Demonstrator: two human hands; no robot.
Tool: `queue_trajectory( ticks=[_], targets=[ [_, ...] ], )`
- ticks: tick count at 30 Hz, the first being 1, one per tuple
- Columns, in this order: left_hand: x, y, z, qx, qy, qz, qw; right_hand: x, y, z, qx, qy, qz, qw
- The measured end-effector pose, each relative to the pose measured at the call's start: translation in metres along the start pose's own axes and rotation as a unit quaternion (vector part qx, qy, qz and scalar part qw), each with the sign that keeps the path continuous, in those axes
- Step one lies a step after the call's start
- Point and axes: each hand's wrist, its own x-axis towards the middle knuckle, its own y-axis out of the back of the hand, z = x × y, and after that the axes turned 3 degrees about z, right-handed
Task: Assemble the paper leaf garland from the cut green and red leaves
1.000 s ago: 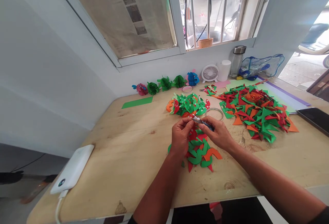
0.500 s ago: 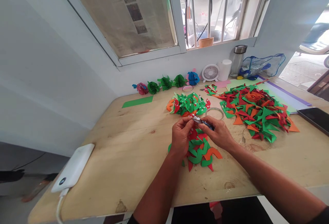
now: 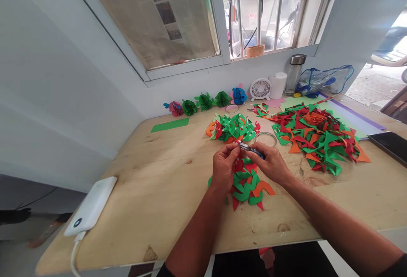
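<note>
My right hand [image 3: 270, 160] is closed around small snips [image 3: 254, 151] with dark blue handles, their metal tip pointing left. At that tip, the thumb and fingers of my left hand [image 3: 224, 164] are pinched together on what looks like a red paper piece [image 3: 238, 165], mostly hidden by the hand. Below my hands lies a loose heap of curved green, red and orange paper cut-outs [image 3: 244, 190]. Just beyond my fingertips is a second heap, mostly green cut-outs [image 3: 233, 127] bearing small white squares. A tape roll [image 3: 265, 139] lies beside it.
A large pile of paper scraps [image 3: 318, 135] covers the right, near a phone [image 3: 389, 145]. Along the wall stand folded paper figures [image 3: 204, 102], a small fan [image 3: 260, 89] and a glass bottle [image 3: 294, 76]. A white power bank [image 3: 92, 205] and a green strip [image 3: 170, 125] lie left.
The snips' tip has turned slightly and looks narrower than before. Both hands stay in almost the same place, and the heaps have not moved.
</note>
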Motion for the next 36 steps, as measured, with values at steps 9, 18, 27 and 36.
queue_trajectory(
  ticks=[9,18,27,36],
  targets=[
    [0.0007,0.0005,-0.0001,0.001,-0.008,-0.006,1.0,-0.0007,-0.0004,-0.0012,0.0,0.002,0.008,1.0],
    [0.0,-0.0002,0.0009,0.001,0.001,0.0,1.0,0.0,-0.0002,0.0,-0.015,0.002,0.018,1.0],
    [-0.0011,-0.0028,0.0039,0.026,-0.006,0.019,0.999,-0.0012,-0.001,0.0007,-0.056,-0.005,0.047,0.997],
    [0.0017,-0.0008,0.0044,-0.004,0.002,0.036,0.999,0.002,0.0027,0.0021,-0.055,-0.025,0.061,0.996]
  ],
)
